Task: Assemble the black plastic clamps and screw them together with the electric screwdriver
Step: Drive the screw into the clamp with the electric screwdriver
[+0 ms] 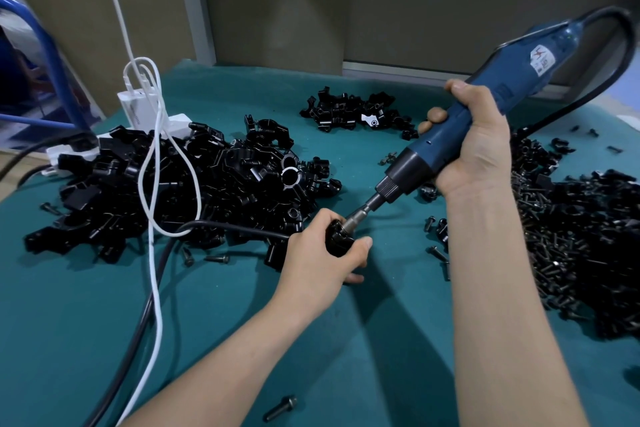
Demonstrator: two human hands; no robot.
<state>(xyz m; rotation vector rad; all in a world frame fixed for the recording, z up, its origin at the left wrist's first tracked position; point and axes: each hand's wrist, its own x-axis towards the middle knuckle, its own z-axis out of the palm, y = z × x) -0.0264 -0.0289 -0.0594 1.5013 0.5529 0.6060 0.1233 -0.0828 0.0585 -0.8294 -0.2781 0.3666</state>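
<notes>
My left hand (322,253) grips a black plastic clamp (337,237) just above the green table, near the middle of the view. My right hand (467,142) grips the blue electric screwdriver (485,107), which slants down to the left. Its metal bit (360,213) is pressed into the top of the clamp. The screw under the bit is hidden.
A big heap of black clamp parts (180,191) lies at the left, a smaller heap (356,113) at the back. A pile of black screws (581,246) spreads at the right. White cables (156,218), a black cord (138,329) and a white power strip (135,111) sit at the left. One loose screw (281,407) lies in front.
</notes>
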